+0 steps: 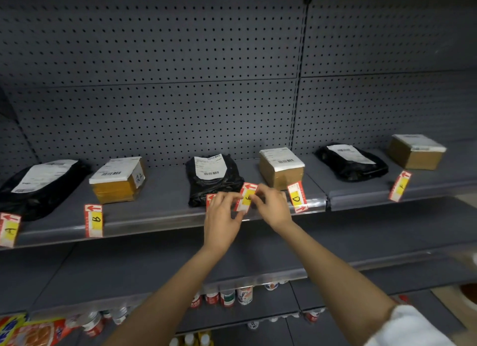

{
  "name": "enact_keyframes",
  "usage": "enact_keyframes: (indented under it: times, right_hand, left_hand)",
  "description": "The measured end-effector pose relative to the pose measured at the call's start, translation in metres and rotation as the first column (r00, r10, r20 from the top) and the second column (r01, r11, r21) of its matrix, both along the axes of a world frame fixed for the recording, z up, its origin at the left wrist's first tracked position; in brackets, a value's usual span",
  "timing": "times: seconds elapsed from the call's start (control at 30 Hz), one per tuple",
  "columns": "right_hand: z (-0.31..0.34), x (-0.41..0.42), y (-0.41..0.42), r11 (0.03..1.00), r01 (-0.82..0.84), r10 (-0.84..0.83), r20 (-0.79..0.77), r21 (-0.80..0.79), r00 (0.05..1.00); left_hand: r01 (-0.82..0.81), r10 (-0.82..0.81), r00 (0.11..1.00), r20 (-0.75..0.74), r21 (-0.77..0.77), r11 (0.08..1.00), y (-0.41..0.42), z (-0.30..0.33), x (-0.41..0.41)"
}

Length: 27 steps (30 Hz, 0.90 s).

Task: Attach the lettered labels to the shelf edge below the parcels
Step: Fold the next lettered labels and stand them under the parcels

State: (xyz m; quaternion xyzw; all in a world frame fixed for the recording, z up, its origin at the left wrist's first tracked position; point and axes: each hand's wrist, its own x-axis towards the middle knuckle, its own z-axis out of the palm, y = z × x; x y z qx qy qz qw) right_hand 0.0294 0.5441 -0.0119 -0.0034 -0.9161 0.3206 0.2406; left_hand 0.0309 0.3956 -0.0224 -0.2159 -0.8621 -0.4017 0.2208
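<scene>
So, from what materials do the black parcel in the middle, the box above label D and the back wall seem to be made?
The middle black parcel looks like a thin plastic bag: glossy, crumpled, with highlights on the folds. The box above label D seems brown cardboard, matte, with shiny tape and a white paper shipping label. The back wall appears to be grey painted metal pegboard with regular round holes, though the paint hides the base material.
</scene>
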Motion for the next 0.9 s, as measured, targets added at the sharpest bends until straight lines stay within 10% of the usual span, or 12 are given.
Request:
enact_keyframes:
  times: [0.9]
  right_hand:
    - [0.016, 0.068, 0.174, 0.934, 0.334, -0.34, -0.027, -0.123, 0.94]
  left_hand:
    - [0.23, -0.209, 0.967, 0.148, -0.136, 0.964, 0.158, 0.006, -0.038]
